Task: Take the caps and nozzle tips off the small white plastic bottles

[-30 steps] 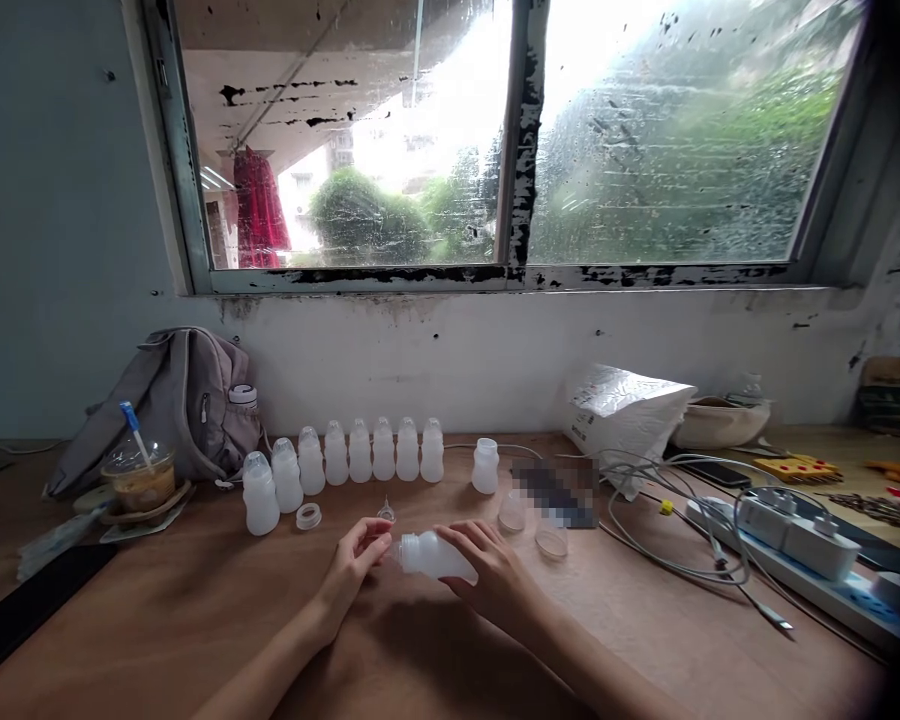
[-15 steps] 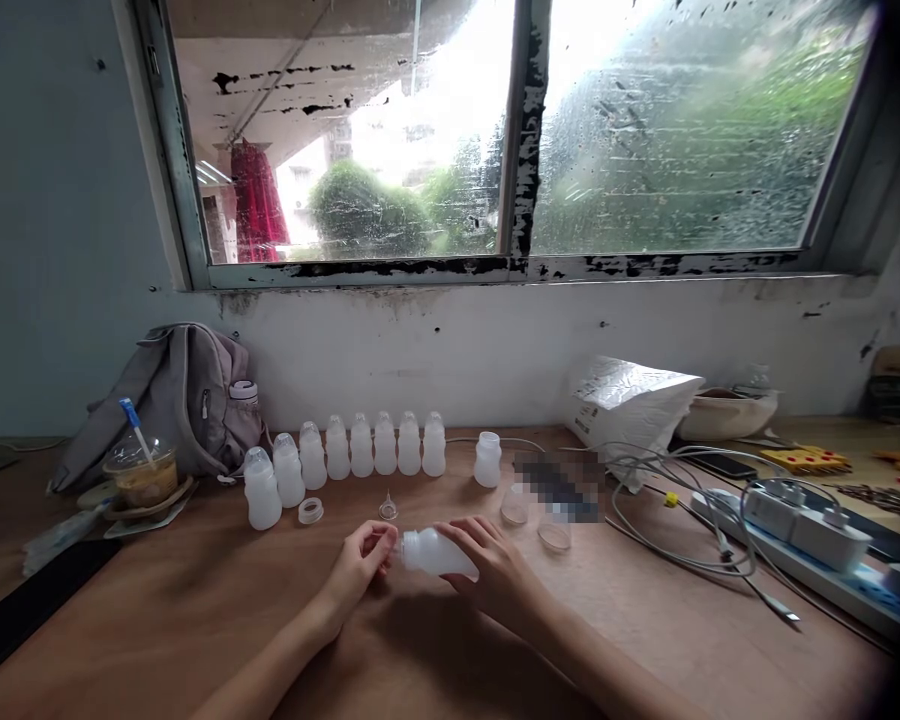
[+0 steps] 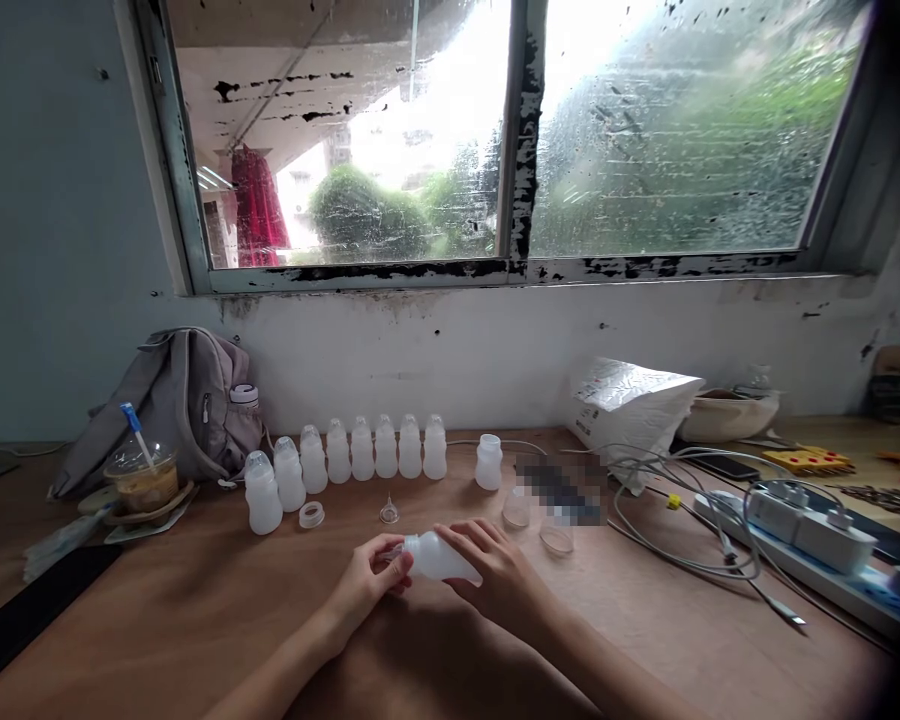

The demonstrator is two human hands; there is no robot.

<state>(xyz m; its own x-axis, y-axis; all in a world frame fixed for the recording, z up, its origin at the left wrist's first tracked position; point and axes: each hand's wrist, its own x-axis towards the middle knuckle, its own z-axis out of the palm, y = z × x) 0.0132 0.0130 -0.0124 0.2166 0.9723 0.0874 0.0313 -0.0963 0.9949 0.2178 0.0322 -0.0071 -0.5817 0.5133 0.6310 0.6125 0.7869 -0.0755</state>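
Observation:
A frosted white baby bottle (image 3: pixel 436 556) lies tipped on its side just above the table, its neck pointing left. My right hand (image 3: pixel 487 570) is closed round its body from above. The fingers of my left hand (image 3: pixel 379 572) are closed round its top end, where a clear part partly shows between them; I cannot make out exactly what it is. Beyond my hands stand a clear teat (image 3: pixel 388 512) and a loose translucent collar ring (image 3: pixel 311 515). Several capped bottles (image 3: pixel 361 450) form a curved row at the back. One uncapped bottle (image 3: pixel 488 463) stands apart on the right.
Two clear round lids (image 3: pixel 556 537) lie right of my hands, beside a blurred-out patch. Further right are tangled cables (image 3: pixel 675 560), a power strip (image 3: pixel 787 540) and a silvery bag (image 3: pixel 630 400). At left are a drink cup (image 3: pixel 142 482), a grey backpack (image 3: pixel 180 400) and a black flat object (image 3: pixel 37 610).
My left hand has turned, its fingers and thumb now wrapping further over the bottle's top end. The bottle and my right hand have barely shifted.

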